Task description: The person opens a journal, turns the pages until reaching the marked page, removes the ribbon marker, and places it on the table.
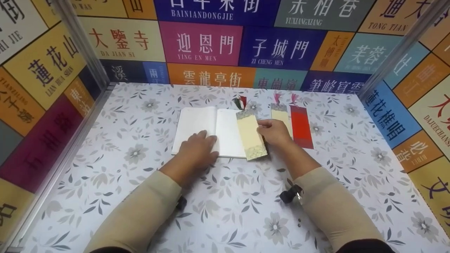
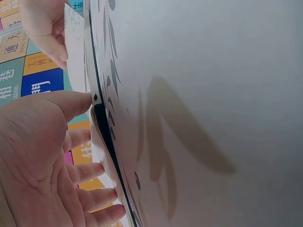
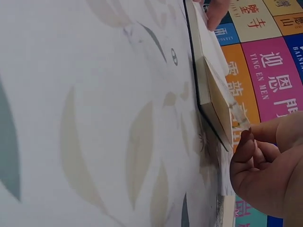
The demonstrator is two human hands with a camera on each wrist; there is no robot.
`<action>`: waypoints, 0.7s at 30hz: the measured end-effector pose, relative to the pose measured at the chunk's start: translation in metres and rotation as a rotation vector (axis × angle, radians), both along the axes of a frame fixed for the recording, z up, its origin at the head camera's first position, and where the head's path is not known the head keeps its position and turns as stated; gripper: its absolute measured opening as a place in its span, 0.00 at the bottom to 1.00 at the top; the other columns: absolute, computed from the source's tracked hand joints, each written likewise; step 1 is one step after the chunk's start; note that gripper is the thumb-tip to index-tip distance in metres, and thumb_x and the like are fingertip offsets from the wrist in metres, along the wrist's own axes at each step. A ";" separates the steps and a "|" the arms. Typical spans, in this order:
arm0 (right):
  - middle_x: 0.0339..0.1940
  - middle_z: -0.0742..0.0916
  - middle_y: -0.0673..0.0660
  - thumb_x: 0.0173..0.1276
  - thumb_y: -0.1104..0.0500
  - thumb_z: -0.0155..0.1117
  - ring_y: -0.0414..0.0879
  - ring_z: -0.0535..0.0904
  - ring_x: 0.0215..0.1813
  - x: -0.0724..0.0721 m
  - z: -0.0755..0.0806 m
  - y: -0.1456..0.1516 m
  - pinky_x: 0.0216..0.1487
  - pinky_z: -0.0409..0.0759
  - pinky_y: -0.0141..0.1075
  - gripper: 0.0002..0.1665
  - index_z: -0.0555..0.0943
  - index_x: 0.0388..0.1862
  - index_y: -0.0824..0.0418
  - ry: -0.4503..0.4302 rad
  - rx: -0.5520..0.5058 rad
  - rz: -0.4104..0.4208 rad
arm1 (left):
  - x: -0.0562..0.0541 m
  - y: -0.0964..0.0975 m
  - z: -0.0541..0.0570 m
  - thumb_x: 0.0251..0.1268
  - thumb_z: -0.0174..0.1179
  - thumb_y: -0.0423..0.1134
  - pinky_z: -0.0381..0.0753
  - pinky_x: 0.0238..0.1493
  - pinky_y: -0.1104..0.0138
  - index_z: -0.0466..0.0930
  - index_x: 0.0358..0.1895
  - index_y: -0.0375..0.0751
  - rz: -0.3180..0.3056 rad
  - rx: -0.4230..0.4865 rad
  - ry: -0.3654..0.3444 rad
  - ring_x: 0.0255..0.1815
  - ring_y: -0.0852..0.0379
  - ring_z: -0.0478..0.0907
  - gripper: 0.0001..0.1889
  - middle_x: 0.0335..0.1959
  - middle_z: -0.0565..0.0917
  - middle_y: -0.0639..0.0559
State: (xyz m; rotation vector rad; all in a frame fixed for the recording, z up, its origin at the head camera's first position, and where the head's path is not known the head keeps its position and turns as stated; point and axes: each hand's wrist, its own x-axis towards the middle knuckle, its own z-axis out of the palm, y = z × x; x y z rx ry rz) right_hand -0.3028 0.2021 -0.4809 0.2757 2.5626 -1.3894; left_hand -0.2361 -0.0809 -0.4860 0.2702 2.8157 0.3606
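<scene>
An open book [image 1: 195,121] with blank white pages lies on the table. My left hand [image 1: 198,149] rests on its left page, near the fold, fingers extended; the left wrist view shows the thumb [image 2: 75,104] at the book's lower edge. Over the right page, my right hand [image 1: 276,133] pinches the right edge of a cream bookmark [image 1: 250,133] with speckled ends and a dark green and red tassel. The right wrist view shows thumb and curled fingers on the bookmark's edge [image 3: 240,117], which sits tilted against the book's pages [image 3: 204,87].
Right of the book lie another cream bookmark [image 1: 279,112], partly behind my right hand, and a red bookmark [image 1: 301,126], both with pink tassels. A floral cloth [image 1: 235,214] covers the table. Panels with printed characters [image 1: 200,44] enclose the back and sides.
</scene>
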 end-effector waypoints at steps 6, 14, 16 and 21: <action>0.70 0.84 0.57 0.82 0.54 0.60 0.50 0.82 0.60 -0.009 0.016 0.023 0.63 0.87 0.39 0.27 0.78 0.77 0.53 -0.083 -0.205 -0.116 | 0.000 0.000 0.001 0.78 0.56 0.61 0.61 0.84 0.34 0.62 0.85 0.56 -0.011 0.017 0.010 0.88 0.34 0.56 0.37 0.89 0.57 0.42; 0.43 0.86 0.48 0.83 0.58 0.60 0.39 0.80 0.38 -0.034 0.041 0.073 0.36 0.81 0.28 0.28 0.76 0.79 0.54 -0.060 -0.363 -0.248 | 0.001 0.000 0.001 0.78 0.56 0.59 0.62 0.84 0.35 0.63 0.85 0.55 -0.004 0.031 0.012 0.88 0.34 0.57 0.36 0.88 0.58 0.43; 0.48 0.85 0.49 0.83 0.57 0.59 0.40 0.80 0.42 -0.040 0.048 0.087 0.38 0.81 0.28 0.29 0.74 0.80 0.52 -0.072 -0.378 -0.289 | 0.002 -0.001 0.003 0.79 0.56 0.59 0.62 0.84 0.35 0.63 0.85 0.55 0.000 0.034 0.007 0.88 0.34 0.57 0.36 0.88 0.58 0.43; 0.63 0.81 0.48 0.84 0.55 0.59 0.42 0.77 0.54 -0.051 0.061 0.129 0.47 0.81 0.27 0.32 0.70 0.84 0.46 -0.095 -0.420 -0.398 | 0.004 0.000 0.007 0.79 0.56 0.59 0.60 0.85 0.35 0.62 0.85 0.55 -0.003 0.033 -0.003 0.88 0.34 0.56 0.36 0.89 0.57 0.43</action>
